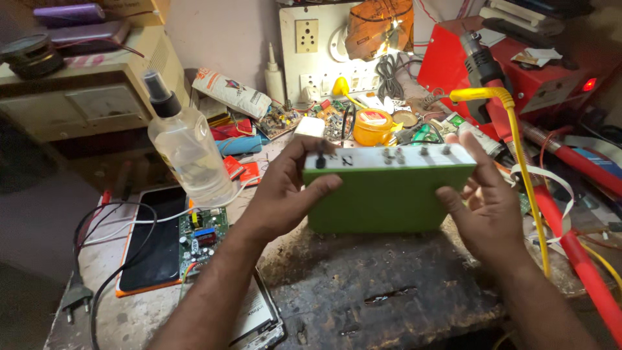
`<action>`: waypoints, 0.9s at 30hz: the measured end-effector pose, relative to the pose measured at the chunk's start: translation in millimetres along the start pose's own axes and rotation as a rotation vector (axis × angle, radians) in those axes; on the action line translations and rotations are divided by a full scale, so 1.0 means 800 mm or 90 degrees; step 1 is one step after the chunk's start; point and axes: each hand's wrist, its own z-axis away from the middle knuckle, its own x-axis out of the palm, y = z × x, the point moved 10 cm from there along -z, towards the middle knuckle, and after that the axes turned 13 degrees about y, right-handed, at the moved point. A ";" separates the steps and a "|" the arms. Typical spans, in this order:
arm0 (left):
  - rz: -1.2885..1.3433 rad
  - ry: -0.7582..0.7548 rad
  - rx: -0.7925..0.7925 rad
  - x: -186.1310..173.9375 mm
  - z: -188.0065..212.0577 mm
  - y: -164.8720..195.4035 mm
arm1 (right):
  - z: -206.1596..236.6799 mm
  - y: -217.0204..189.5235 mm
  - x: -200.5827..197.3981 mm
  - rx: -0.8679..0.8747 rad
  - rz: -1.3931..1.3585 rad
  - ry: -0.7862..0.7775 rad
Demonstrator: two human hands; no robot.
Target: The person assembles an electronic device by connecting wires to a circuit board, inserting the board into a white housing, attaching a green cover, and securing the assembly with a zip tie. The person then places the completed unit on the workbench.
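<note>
Green box [389,198] lifted clear above dark worktop [382,291], gripped at both ends: left hand [288,188] clasps left end, right hand [486,201] clasps right end. White terminal panel faces up. Casing closed, no lead attached. Spray bottle [188,146], circuit board [202,236] left of box.

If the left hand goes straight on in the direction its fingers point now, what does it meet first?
The left hand already grips the green box, so that blocks it at once. Past the box, the line probably leads toward the right hand; depth is unclear.
</note>
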 end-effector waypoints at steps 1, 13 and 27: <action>-0.056 0.048 -0.024 -0.008 -0.001 -0.009 | 0.003 -0.002 0.007 -0.004 0.004 -0.015; -0.119 0.228 -0.029 -0.022 0.006 -0.019 | 0.015 -0.006 0.049 0.051 -0.054 -0.166; -0.222 0.208 0.004 -0.019 0.003 -0.014 | 0.012 -0.045 0.008 -0.109 0.423 0.114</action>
